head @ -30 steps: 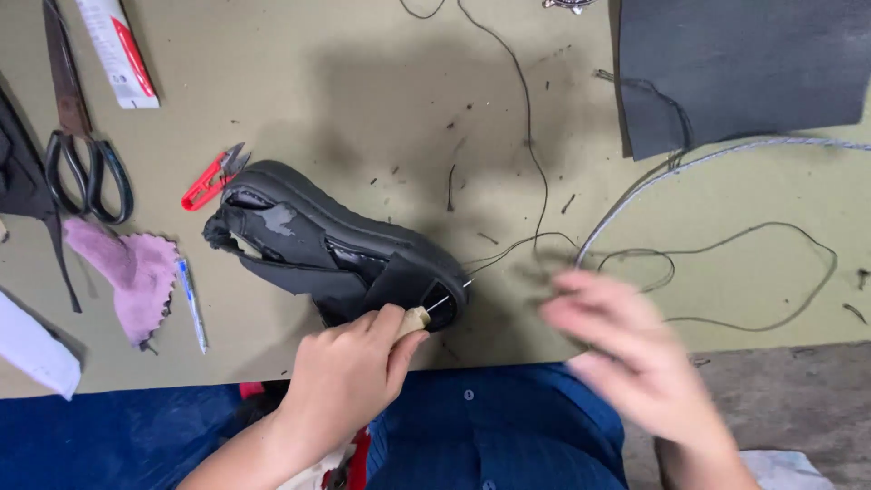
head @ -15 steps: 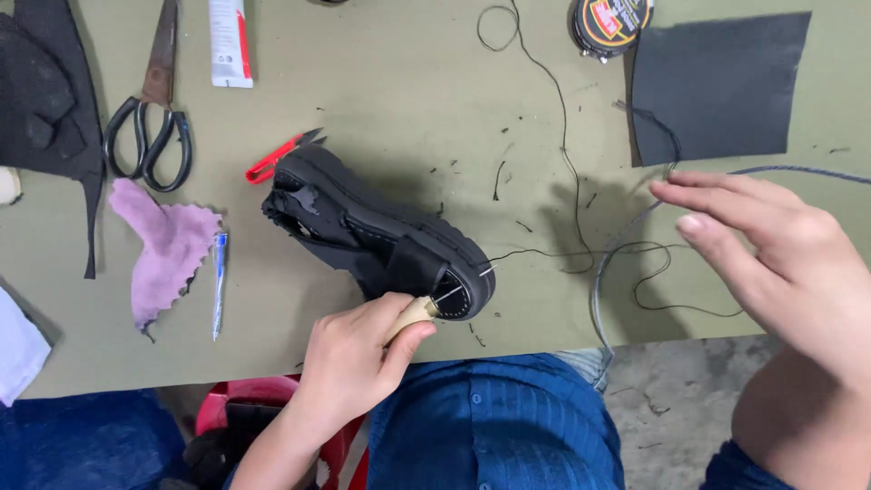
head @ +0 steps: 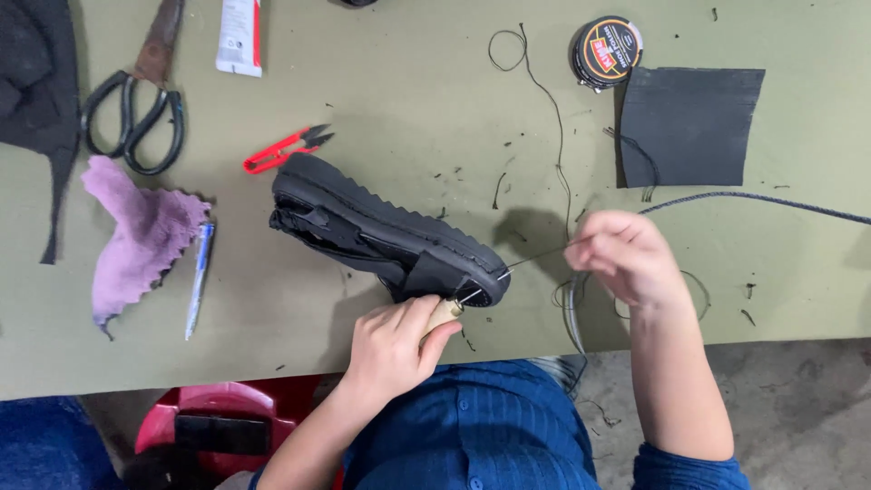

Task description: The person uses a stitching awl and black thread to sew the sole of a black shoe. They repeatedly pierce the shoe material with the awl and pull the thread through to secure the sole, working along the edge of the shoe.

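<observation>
A black shoe [head: 381,231] lies on its side on the olive-green table [head: 417,100], sole edge toward me. My left hand [head: 390,349] grips a wooden-handled awl [head: 445,315] whose tip is stuck in the sole's rim near the toe. My right hand [head: 626,259], to the right of the shoe, pinches a dark thread [head: 540,256] that runs taut from the sole to my fingers. More of that thread loops across the table behind the hand.
Big scissors [head: 136,113], red thread snips [head: 286,150], a purple cloth [head: 136,236], a pen [head: 198,277] and a glue tube [head: 240,36] lie at left. A round tin [head: 606,52], a black rubber sheet [head: 689,127] and a grey cord [head: 771,201] lie at right. A red stool [head: 227,413] stands below.
My right hand has come back in from the far right toward the shoe and closed on the thread. The left hand has stayed on the awl at the sole.
</observation>
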